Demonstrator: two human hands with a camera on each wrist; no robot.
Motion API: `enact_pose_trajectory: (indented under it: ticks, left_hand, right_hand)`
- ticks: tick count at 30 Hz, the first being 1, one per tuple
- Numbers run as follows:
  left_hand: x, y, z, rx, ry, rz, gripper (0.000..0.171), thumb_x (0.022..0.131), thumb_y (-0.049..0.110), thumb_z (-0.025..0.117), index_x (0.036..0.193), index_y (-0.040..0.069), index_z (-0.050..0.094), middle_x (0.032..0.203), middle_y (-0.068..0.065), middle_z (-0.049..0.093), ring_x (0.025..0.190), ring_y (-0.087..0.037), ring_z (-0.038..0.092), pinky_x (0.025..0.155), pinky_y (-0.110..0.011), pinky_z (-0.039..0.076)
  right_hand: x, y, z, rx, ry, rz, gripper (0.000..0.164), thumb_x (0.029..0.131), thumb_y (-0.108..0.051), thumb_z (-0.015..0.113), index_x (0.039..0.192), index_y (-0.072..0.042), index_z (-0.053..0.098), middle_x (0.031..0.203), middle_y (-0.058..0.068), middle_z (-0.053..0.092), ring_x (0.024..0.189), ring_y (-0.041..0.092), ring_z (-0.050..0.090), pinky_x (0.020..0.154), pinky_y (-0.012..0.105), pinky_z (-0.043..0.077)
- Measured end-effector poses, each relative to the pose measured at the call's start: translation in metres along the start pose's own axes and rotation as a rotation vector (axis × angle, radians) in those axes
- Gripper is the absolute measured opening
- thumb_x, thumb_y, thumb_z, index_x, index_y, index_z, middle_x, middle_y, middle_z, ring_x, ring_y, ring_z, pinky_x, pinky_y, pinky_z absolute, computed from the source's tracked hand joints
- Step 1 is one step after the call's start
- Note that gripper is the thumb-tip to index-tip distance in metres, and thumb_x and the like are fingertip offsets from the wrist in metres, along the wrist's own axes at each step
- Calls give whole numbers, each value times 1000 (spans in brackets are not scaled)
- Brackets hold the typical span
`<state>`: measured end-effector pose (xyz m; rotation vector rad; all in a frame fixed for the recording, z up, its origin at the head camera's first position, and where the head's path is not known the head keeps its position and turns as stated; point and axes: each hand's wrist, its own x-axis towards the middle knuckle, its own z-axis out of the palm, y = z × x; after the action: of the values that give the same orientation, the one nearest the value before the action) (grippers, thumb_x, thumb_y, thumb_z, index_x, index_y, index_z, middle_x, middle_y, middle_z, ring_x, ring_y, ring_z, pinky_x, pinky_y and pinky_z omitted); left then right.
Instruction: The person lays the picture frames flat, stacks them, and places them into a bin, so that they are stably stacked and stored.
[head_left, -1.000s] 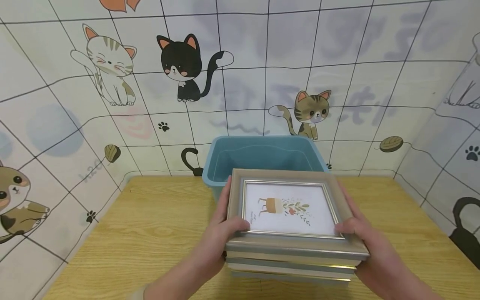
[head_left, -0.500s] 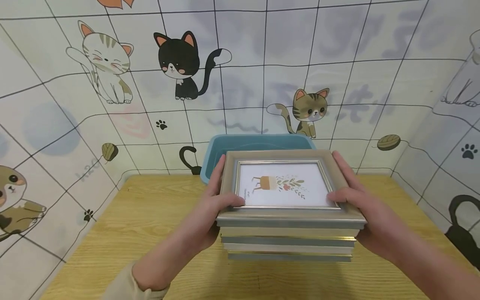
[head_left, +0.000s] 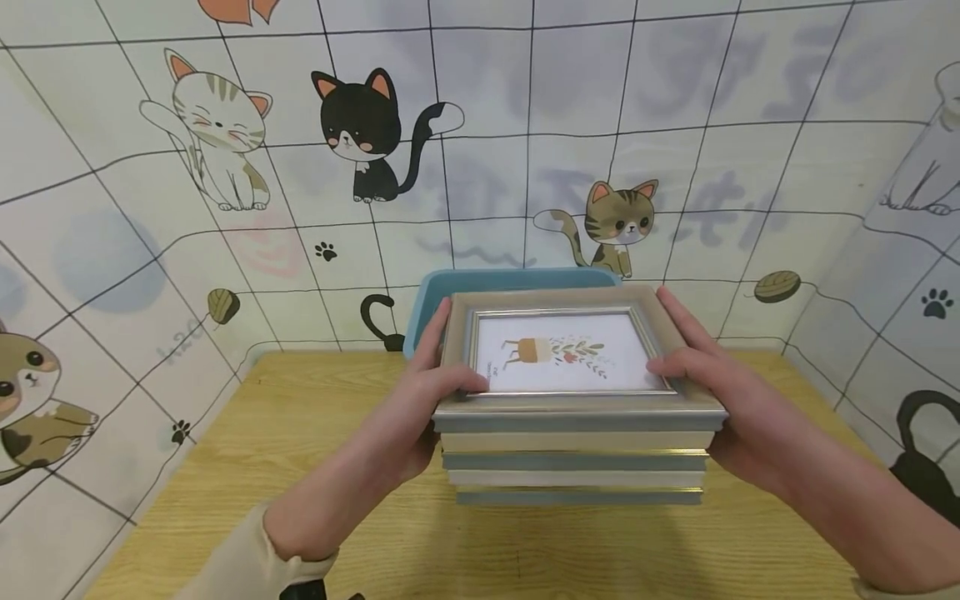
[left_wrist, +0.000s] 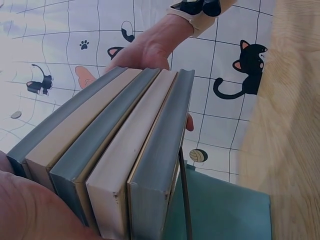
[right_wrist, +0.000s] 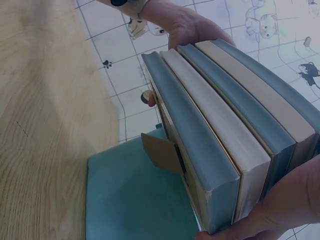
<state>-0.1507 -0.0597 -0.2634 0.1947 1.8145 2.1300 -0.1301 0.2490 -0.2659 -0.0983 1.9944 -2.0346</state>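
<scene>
Both hands carry a level stack of several picture frames (head_left: 577, 462) above the table, in front of the teal bin (head_left: 517, 279). The top frame has a beige-silver border around a flower print (head_left: 562, 350); below it alternate grey-blue and cream edges with gold lines. My left hand (head_left: 420, 408) grips the left side, thumb on the top frame and fingers reaching under. Likewise, my right hand (head_left: 720, 400) grips the right side, its thumb on the print's lower right corner. In the right wrist view, a brown stand flap (right_wrist: 162, 155) sticks out from the lowest frame.
The wood-grain table (head_left: 315, 442) stretches to both sides. Behind it rises a white wall (head_left: 487, 100) with a grid and cartoon cats, close to the bin's far rim. The stack hides most of the bin in the head view.
The stack has risen and levelled in both hands, covering more of the bin's opening in the head view. More of the stack's front edges and both forearms show now. The grip is unchanged.
</scene>
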Motion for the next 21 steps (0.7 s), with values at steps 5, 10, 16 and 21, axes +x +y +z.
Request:
enact_pose_trajectory:
  ticks: [5, 10, 16, 21]
  left_hand:
    - [-6, 8, 1, 10, 2, 12, 102, 83, 12, 65, 159, 55, 13, 160, 3, 20, 136, -33, 34, 98, -44, 39]
    - [-3, 21, 0, 16, 18, 33, 100, 82, 12, 64, 159, 55, 16, 162, 6, 20, 137, -32, 34, 98, -43, 40]
    - [3, 36, -4, 8, 30, 49, 97, 86, 12, 62, 160, 54, 16, 161, 6, 22, 137, -31, 34, 98, -43, 39]
    - [4, 42, -4, 7, 28, 33, 96, 89, 13, 61, 160, 55, 12, 160, 1, 22, 134, -33, 37, 96, -42, 41]
  right_hand:
    - [-4, -5, -2, -13, -7, -22, 75, 105, -25, 47, 150, -71, 8, 162, 7, -6, 130, 40, 29, 88, 45, 47]
    - [0, -19, -1, -26, -9, -41, 75, 104, -26, 48, 149, -72, 9, 162, 5, -5, 130, 39, 30, 87, 46, 48]
    - [14, -39, 1, -44, -30, -63, 75, 104, -28, 49, 148, -73, 10, 163, 3, -3, 136, 37, 23, 92, 46, 44]
    - [19, -50, -2, -56, -38, -39, 72, 103, -31, 49, 147, -74, 12, 162, 2, 2, 129, 35, 34, 90, 47, 46]
